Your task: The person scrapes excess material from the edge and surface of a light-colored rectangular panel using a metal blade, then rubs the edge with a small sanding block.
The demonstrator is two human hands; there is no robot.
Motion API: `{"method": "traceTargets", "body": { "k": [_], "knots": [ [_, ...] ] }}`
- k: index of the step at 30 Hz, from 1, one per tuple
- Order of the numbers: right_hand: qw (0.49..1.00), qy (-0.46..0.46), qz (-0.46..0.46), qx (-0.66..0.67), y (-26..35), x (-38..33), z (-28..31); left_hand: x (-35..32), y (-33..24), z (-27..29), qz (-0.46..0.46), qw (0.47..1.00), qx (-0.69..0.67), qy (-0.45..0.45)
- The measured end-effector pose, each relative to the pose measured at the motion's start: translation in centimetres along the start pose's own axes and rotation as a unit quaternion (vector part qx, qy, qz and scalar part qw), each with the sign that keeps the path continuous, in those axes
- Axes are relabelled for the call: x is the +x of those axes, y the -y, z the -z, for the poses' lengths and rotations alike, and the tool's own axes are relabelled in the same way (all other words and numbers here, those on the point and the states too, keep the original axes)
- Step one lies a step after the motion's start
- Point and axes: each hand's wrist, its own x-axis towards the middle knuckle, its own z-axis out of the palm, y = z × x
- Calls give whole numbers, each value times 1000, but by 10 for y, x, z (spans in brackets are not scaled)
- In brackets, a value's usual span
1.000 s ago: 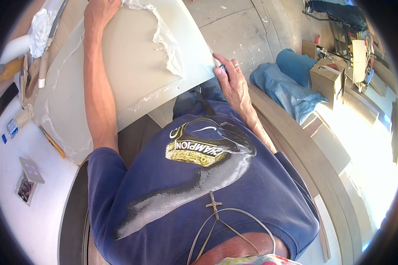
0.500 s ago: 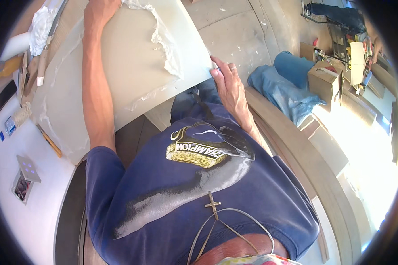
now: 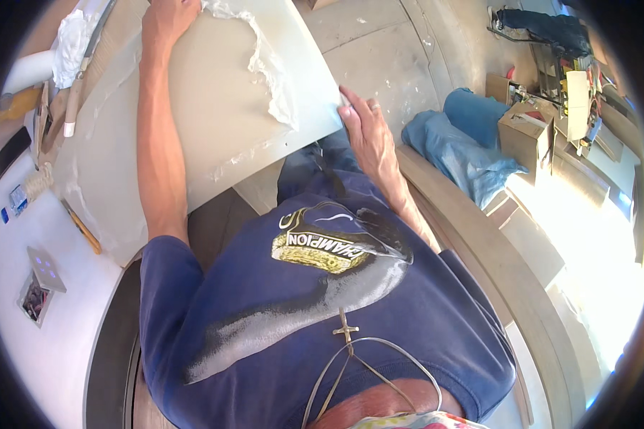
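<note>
A large pale panel [image 3: 215,129] lies in front of me, with a ragged, crumpled strip of thin whitish plastic film [image 3: 263,68] across its surface. My left hand [image 3: 168,25] reaches over the panel to the top of the view. Its fingers are closed where the film begins; the picture's edge cuts off part of that hand. At the panel's right corner, my right hand [image 3: 372,129] is closed on the edge, thumb on top and the other fingers partly hidden. A small dark dot shows near the panel's near edge.
On the white surface at left lie a dark phone [image 3: 11,152], a yellow utility knife [image 3: 82,227] and a coil of cord [image 3: 39,179]. An opened wall box [image 3: 34,299] shows wires. To the right are a blue plastic bundle [image 3: 458,154] and a cardboard box [image 3: 526,132].
Both hands stay almost in place. My left hand has shifted very slightly to the right, and the view has moved a little.
</note>
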Motion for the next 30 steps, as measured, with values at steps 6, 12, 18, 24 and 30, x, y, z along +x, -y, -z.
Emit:
{"method": "traceTargets", "body": {
  "k": [6,12,18,24,30],
  "knots": [
    [1000,3,-3,-4,8,11,0,3,12,-5,-60,998,7,-27],
    [1000,-2,-11,4,6,3,-3,4,10,-2,-40,999,-3,-2],
    [1000,-6,-12,13,-9,-15,0,4,13,-4,-44,999,3,-21],
    [998,-60,-16,32,-53,-10,15,1,6,2,-40,999,2,-9],
    [997,-32,33,65,-11,23,6,0,0,0,9,1000,-8,8]
  ]
}}
